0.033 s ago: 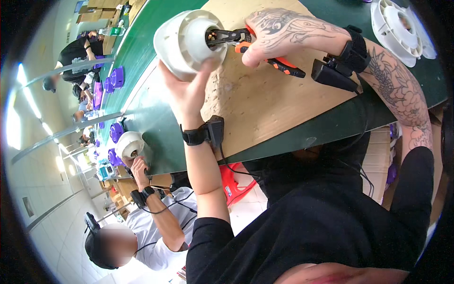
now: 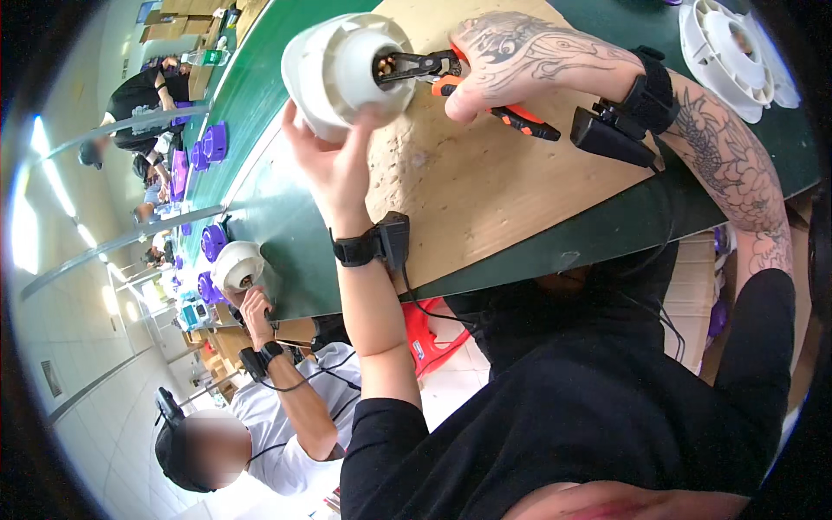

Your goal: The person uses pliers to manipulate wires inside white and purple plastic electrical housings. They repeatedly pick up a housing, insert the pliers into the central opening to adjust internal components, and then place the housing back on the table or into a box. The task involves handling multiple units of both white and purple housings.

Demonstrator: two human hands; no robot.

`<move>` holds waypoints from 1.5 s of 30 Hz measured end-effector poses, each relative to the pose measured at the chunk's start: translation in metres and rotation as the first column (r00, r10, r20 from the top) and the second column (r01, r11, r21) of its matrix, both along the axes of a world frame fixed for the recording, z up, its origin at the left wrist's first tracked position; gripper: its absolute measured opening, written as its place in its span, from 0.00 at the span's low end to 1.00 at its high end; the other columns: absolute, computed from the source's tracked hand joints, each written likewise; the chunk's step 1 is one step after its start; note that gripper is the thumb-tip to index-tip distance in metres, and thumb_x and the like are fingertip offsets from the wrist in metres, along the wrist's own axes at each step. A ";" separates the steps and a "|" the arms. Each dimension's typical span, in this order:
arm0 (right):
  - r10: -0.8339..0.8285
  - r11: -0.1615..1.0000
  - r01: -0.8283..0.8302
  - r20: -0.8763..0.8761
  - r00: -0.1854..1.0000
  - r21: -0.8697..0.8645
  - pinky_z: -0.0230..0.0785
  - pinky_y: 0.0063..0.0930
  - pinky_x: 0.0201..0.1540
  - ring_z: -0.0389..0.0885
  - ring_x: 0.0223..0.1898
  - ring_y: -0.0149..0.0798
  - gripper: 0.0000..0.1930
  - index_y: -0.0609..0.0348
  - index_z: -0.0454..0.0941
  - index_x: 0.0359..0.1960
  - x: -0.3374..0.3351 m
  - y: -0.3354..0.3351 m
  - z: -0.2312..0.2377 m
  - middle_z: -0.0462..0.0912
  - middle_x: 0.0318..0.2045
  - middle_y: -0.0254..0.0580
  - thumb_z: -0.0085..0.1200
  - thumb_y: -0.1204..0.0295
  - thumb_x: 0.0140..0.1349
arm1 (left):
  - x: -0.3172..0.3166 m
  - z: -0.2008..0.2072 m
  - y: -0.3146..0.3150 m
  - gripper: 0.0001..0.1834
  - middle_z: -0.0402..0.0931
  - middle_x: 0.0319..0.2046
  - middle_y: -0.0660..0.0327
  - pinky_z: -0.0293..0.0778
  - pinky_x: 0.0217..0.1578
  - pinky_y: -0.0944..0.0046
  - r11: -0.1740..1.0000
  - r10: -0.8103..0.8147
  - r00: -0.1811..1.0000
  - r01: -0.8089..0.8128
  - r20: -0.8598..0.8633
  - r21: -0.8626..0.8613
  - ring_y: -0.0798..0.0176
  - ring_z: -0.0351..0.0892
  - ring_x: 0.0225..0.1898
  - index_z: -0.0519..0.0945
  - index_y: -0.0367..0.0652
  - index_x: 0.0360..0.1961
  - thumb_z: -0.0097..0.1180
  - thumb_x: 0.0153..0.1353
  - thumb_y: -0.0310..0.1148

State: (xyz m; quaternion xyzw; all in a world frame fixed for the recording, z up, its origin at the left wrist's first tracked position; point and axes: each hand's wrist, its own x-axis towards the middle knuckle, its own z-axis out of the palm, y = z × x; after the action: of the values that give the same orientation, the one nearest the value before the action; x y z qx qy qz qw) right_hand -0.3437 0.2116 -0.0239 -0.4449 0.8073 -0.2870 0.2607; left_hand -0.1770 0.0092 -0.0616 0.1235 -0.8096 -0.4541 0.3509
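My left hand (image 2: 334, 165) is closed around the underside of a white plastic housing (image 2: 316, 74), rounded with a ribbed collar, tilted so its round opening faces right. Copper-coloured metal pieces (image 2: 386, 66) show inside the opening. In my right hand (image 2: 511, 61) are black pliers with orange-and-black handles (image 2: 524, 121). Their jaws reach into the opening beside the metal pieces; whether they grip one I cannot tell. Both hands are above a brown cardboard sheet (image 2: 485, 182) on the green table.
Another white ribbed plastic part (image 2: 728, 56) lies at the far right of the green table (image 2: 303, 269). To the left a co-worker (image 2: 295, 407) handles a similar white housing (image 2: 238, 267). Purple parts (image 2: 214, 140) stand along the table, and a cable hangs from my left wrist strap.
The white housing has turned slightly in my left hand, whose fingers have shifted a little left and down. My right hand and the pliers stay nearly where they were.
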 end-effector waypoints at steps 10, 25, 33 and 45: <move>0.278 0.859 -0.219 0.061 0.959 -0.462 0.66 0.38 0.31 0.75 0.23 0.44 0.16 0.60 0.78 0.24 -0.006 0.038 -0.002 0.75 0.16 0.45 0.61 0.57 0.54 | 0.002 0.002 0.005 0.23 0.85 0.43 0.50 0.79 0.41 0.67 0.977 0.212 0.964 -0.209 -0.163 0.033 0.65 0.84 0.42 0.72 0.32 0.58 0.65 0.66 0.28; 0.269 0.832 -0.209 0.045 0.962 -0.514 0.68 0.35 0.28 0.77 0.21 0.40 0.17 0.61 0.79 0.38 -0.013 0.041 -0.022 0.79 0.19 0.44 0.60 0.60 0.54 | -0.001 0.009 0.023 0.23 0.83 0.44 0.56 0.76 0.48 0.66 0.986 0.159 0.984 -0.163 -0.080 -0.040 0.66 0.81 0.44 0.80 0.29 0.51 0.69 0.63 0.36; 0.414 0.827 -0.261 0.226 0.882 -0.498 0.68 0.36 0.29 0.78 0.21 0.41 0.16 0.62 0.80 0.37 -0.015 0.048 -0.010 0.79 0.19 0.43 0.60 0.60 0.56 | 0.003 0.011 0.027 0.23 0.83 0.45 0.56 0.76 0.48 0.66 0.985 0.141 0.989 -0.145 -0.053 -0.089 0.66 0.81 0.44 0.80 0.29 0.53 0.68 0.63 0.36; 0.249 0.900 -0.255 -0.061 0.966 -0.355 0.71 0.39 0.32 0.80 0.25 0.44 0.18 0.64 0.80 0.37 0.000 0.043 -0.009 0.80 0.22 0.47 0.61 0.60 0.52 | 0.001 0.009 0.024 0.23 0.83 0.45 0.55 0.76 0.49 0.65 0.987 0.133 0.989 -0.137 -0.058 -0.083 0.64 0.81 0.45 0.79 0.30 0.53 0.67 0.62 0.35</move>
State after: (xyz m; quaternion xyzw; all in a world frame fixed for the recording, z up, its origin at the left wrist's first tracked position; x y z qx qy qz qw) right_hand -0.3439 0.2544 -0.0332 -0.5877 0.6786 -0.3905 0.2040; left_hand -0.1763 0.0333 -0.0523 0.1507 -0.8089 -0.3966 0.4070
